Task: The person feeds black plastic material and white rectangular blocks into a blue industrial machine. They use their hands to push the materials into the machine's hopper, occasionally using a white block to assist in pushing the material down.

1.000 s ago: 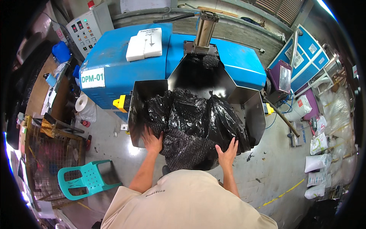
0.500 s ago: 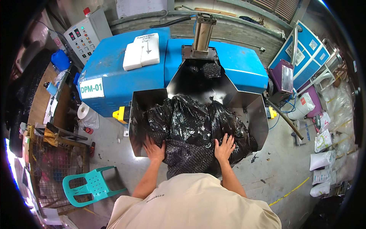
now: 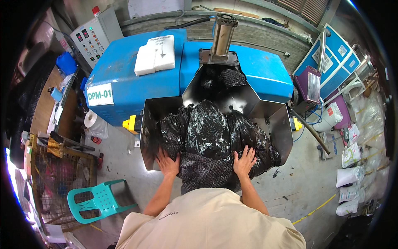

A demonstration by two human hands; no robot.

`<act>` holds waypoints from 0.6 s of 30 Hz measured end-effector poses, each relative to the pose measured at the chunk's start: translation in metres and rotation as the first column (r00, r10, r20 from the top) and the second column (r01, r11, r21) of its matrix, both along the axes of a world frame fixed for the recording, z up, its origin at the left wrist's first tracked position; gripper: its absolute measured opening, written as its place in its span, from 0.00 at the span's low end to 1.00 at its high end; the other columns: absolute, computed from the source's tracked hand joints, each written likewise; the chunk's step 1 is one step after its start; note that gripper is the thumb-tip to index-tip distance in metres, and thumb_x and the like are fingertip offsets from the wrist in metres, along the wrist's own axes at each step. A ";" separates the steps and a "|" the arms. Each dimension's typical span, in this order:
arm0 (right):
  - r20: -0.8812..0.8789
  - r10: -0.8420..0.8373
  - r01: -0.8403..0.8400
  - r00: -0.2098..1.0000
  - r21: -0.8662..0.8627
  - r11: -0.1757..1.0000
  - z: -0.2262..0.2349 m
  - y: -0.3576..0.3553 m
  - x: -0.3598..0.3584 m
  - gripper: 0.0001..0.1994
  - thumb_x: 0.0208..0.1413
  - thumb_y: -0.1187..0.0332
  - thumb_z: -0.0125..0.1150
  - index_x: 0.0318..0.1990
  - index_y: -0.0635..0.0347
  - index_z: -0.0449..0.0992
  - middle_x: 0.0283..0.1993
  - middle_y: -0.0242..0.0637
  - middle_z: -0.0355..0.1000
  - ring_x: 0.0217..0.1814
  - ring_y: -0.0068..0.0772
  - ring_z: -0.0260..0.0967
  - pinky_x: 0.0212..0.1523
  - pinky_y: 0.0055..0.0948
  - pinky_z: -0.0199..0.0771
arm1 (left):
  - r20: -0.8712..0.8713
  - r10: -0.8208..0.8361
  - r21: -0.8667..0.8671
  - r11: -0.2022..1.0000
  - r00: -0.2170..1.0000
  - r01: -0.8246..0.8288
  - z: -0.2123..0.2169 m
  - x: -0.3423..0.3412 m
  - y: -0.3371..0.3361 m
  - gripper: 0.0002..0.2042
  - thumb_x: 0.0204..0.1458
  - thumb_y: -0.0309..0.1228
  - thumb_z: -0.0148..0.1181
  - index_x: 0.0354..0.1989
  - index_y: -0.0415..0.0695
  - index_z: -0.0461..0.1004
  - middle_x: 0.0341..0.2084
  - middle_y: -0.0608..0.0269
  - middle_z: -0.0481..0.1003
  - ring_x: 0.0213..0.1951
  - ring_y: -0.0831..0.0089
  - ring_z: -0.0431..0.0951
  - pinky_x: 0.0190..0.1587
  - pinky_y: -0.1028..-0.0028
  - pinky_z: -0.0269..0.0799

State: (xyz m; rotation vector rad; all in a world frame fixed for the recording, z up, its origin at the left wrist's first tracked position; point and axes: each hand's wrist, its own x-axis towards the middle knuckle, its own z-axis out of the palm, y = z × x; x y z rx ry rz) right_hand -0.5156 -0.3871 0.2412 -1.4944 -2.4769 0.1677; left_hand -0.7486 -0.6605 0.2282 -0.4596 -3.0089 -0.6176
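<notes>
Person stands at a blue sheet-metal machine [image 3: 124, 79] with an open stainless-steel feed hopper [image 3: 273, 124] at its front. The hopper mouth is piled with a heap of crumpled glossy black plastic film [image 3: 207, 128]; a wad of black diamond-mesh netting [image 3: 203, 170] hangs at the near edge of the heap, just in front of the person's chest.

Left hand [image 3: 168, 162]: fingers spread, palm flat on the film at the hopper's left inner wall, thumb side against the netting. No closed grip visible; it presses, not holds.
Right hand [image 3: 243, 161]: fingers [image 3: 248, 151] splayed wide, flat on the film at the right of the netting, likewise pressing without grasping.

The netting lies between the two hands, touching both; the film bulges up beyond the fingertips toward the chute below the grey vertical cylinder [image 3: 222, 35].

Judgement on doing this well: push with flat palms, evenly on both sides, so the bulk slides inward instead of spilling over the near lip; keep fingertips on top of the load and short of the chute throat.
</notes>
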 end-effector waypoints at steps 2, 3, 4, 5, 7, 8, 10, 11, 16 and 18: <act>0.001 -0.002 0.002 1.000 0.001 1.000 0.000 0.000 0.000 0.38 0.66 0.45 0.56 0.76 0.59 0.57 0.79 0.55 0.52 0.82 0.57 0.44 0.77 0.62 0.43 | 0.004 0.003 0.006 1.000 1.000 -0.003 0.000 0.000 0.000 0.45 0.55 0.57 0.62 0.72 0.33 0.60 0.75 0.50 0.53 0.76 0.50 0.51 0.78 0.46 0.39; 0.001 -0.003 0.003 1.000 0.000 1.000 0.000 0.000 -0.001 0.38 0.66 0.45 0.56 0.76 0.59 0.57 0.79 0.55 0.52 0.82 0.56 0.44 0.77 0.62 0.43 | -0.001 0.002 0.010 1.000 1.000 -0.002 0.000 0.000 0.000 0.45 0.55 0.57 0.62 0.72 0.33 0.60 0.75 0.50 0.53 0.76 0.50 0.51 0.78 0.46 0.39; 0.002 -0.004 0.004 1.000 0.000 1.000 0.000 0.001 -0.001 0.38 0.66 0.45 0.56 0.76 0.59 0.58 0.79 0.55 0.52 0.82 0.56 0.44 0.77 0.62 0.43 | -0.006 0.002 0.014 1.000 1.000 -0.002 0.000 0.000 0.000 0.45 0.55 0.57 0.62 0.72 0.33 0.60 0.75 0.51 0.53 0.76 0.50 0.51 0.78 0.46 0.39; 0.002 -0.002 0.002 1.000 0.002 1.000 0.000 0.001 0.000 0.38 0.66 0.45 0.56 0.76 0.59 0.58 0.79 0.55 0.52 0.82 0.56 0.44 0.77 0.62 0.43 | -0.010 0.000 0.017 1.000 1.000 0.000 -0.001 0.000 -0.001 0.45 0.55 0.58 0.62 0.71 0.33 0.61 0.75 0.50 0.53 0.76 0.50 0.50 0.78 0.46 0.39; 0.003 0.002 -0.002 1.000 0.007 1.000 0.000 0.001 0.000 0.38 0.66 0.45 0.56 0.76 0.59 0.58 0.79 0.55 0.52 0.82 0.56 0.44 0.77 0.62 0.44 | -0.017 -0.005 0.023 1.000 1.000 0.006 0.000 0.000 -0.001 0.45 0.54 0.58 0.62 0.71 0.34 0.61 0.76 0.50 0.53 0.76 0.50 0.50 0.78 0.45 0.39; 0.003 0.001 -0.001 1.000 0.006 1.000 0.000 0.001 0.001 0.38 0.66 0.45 0.56 0.76 0.59 0.58 0.79 0.55 0.52 0.82 0.56 0.44 0.77 0.62 0.44 | -0.015 -0.005 0.028 1.000 1.000 0.006 0.000 0.000 0.000 0.45 0.54 0.58 0.62 0.71 0.34 0.61 0.76 0.50 0.53 0.76 0.49 0.50 0.78 0.45 0.39; 0.002 0.001 -0.001 1.000 0.003 1.000 0.000 0.001 0.001 0.38 0.66 0.45 0.56 0.76 0.59 0.58 0.79 0.55 0.52 0.82 0.56 0.44 0.77 0.62 0.44 | -0.013 -0.004 0.038 0.999 1.000 0.004 0.002 0.000 0.000 0.45 0.54 0.58 0.62 0.71 0.34 0.61 0.76 0.50 0.53 0.76 0.49 0.50 0.78 0.45 0.40; 0.002 0.001 -0.001 1.000 -0.002 1.000 0.000 0.001 0.001 0.38 0.66 0.45 0.56 0.76 0.59 0.58 0.79 0.55 0.52 0.82 0.56 0.44 0.77 0.62 0.44 | -0.015 -0.005 0.036 0.999 1.000 0.006 0.002 0.000 0.000 0.45 0.54 0.58 0.62 0.71 0.34 0.61 0.76 0.50 0.53 0.76 0.49 0.50 0.78 0.45 0.40; -0.001 -0.002 0.002 1.000 -0.024 1.000 0.000 0.001 0.002 0.38 0.66 0.45 0.55 0.76 0.59 0.58 0.79 0.55 0.51 0.83 0.57 0.43 0.77 0.62 0.43 | -0.006 -0.014 0.021 1.000 1.000 0.014 0.005 0.000 -0.001 0.45 0.55 0.59 0.61 0.71 0.34 0.61 0.75 0.50 0.53 0.75 0.48 0.51 0.78 0.45 0.40; -0.010 0.001 -0.001 1.000 -0.022 1.000 0.000 0.001 0.001 0.38 0.67 0.45 0.55 0.76 0.59 0.57 0.79 0.55 0.51 0.83 0.57 0.43 0.77 0.62 0.42 | -0.009 -0.010 0.014 1.000 1.000 0.010 0.006 0.000 -0.001 0.45 0.55 0.59 0.60 0.71 0.34 0.62 0.75 0.50 0.54 0.75 0.48 0.52 0.78 0.46 0.40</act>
